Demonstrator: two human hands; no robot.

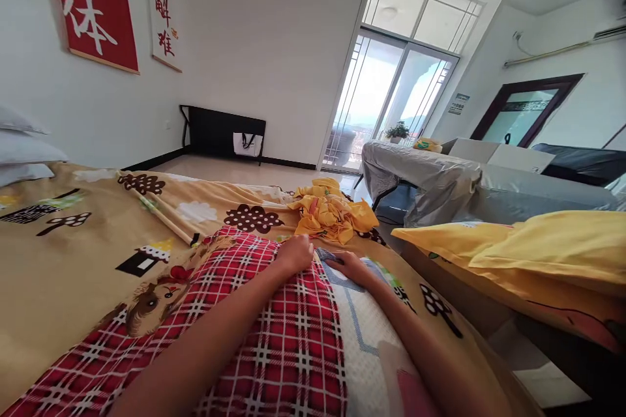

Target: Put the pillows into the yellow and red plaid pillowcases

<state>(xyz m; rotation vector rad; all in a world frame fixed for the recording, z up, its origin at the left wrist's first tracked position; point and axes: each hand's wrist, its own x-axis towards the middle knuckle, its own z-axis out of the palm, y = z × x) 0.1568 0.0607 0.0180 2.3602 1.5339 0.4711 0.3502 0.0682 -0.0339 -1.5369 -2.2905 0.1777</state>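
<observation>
A red plaid cloth (pixel 274 326) lies across the front of the bed, along the left side of a white textured, padded piece with blue lines (pixel 359 319), which looks like a pillow. My left hand (pixel 297 254) is closed in a fist on the far edge of the plaid cloth. Just to its right, my right hand (pixel 351 267) has bent fingers at the grey-blue far corner of the white piece and seems to pinch it. Its fingertips are partly hidden. Beyond both hands sits a crumpled yellow cloth (pixel 335 212).
A tan patterned bedsheet (pixel 63 273) covers the bed. White pillows (pixel 24 150) are stacked at far left. Yellow bedding (pixel 552 247) lies at right, past a dark gap. Plastic-covered furniture (pixel 420 176) stands behind it. A white bag (pixel 247 144) leans on a black folded panel (pixel 210 133).
</observation>
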